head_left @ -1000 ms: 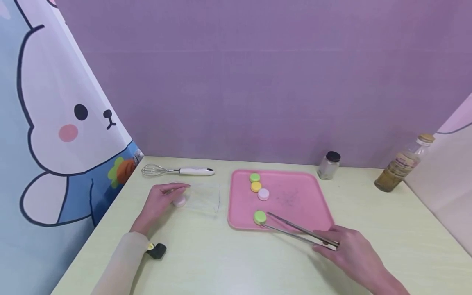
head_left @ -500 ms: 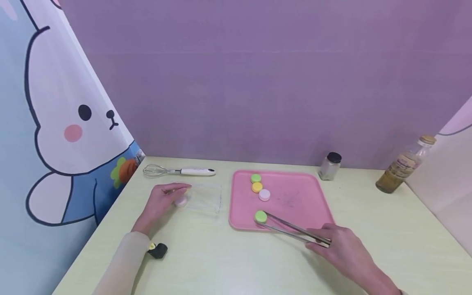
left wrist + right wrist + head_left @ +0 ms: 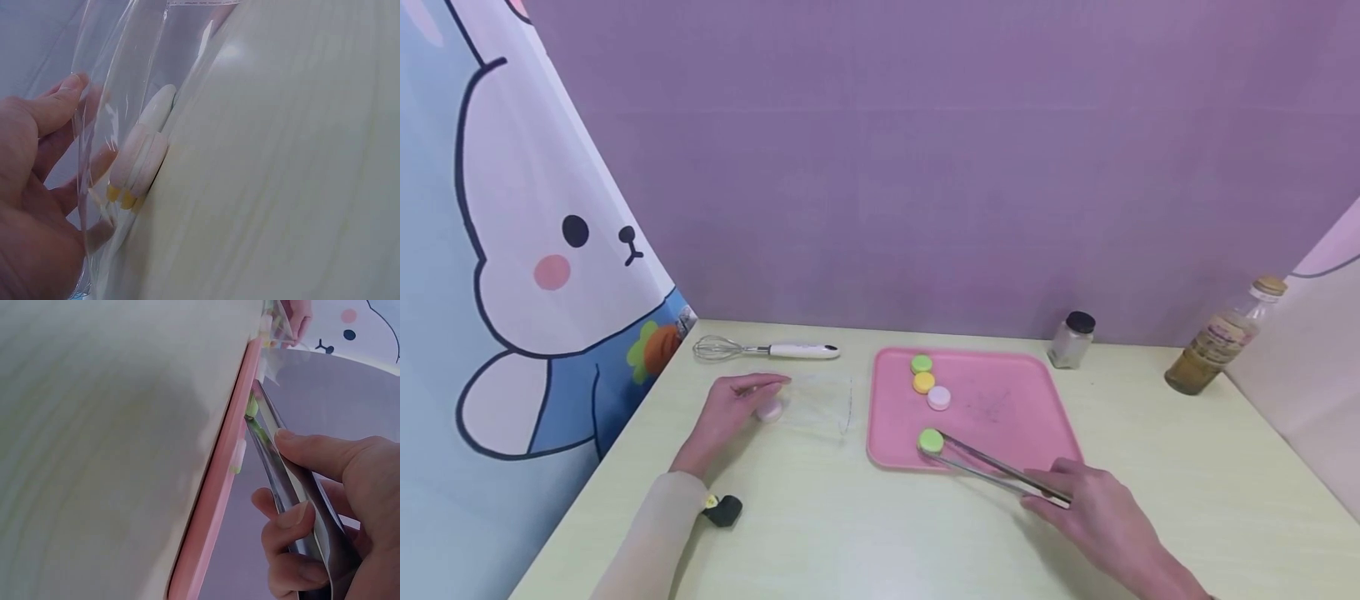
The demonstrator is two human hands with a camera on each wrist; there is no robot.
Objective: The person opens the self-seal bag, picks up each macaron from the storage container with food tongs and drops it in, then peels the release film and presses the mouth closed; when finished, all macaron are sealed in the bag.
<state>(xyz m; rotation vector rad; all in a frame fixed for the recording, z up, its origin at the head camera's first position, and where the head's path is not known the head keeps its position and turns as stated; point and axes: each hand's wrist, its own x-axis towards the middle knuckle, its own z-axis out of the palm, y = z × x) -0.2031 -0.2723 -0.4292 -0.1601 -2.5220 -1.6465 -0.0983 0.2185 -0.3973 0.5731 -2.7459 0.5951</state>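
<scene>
My left hand (image 3: 730, 408) pinches the edge of a clear plastic bag (image 3: 820, 404) lying at the left of the table. Through the film in the left wrist view show a pale pink macaron (image 3: 139, 159) and a bit of yellow (image 3: 127, 199) beside it. My right hand (image 3: 1097, 510) grips metal tongs (image 3: 306, 494). Their tips stand on either side of a green macaron (image 3: 931, 441) at the front of the pink tray (image 3: 1022, 408). Farther back on the tray sit another green macaron (image 3: 921, 363), a yellow macaron (image 3: 923, 382) and a pale purple macaron (image 3: 938, 398).
A whisk (image 3: 805, 351) with a white handle lies behind the bag. Behind the tray's right corner stands a small jar (image 3: 1070, 343) with a black lid. A corked glass bottle (image 3: 1217, 342) stands at the far right, before the purple wall (image 3: 925, 167).
The tongs have shifted slightly left, and their tips have come around the front green macaron, which remains on the tray. My left hand stays at the bag.
</scene>
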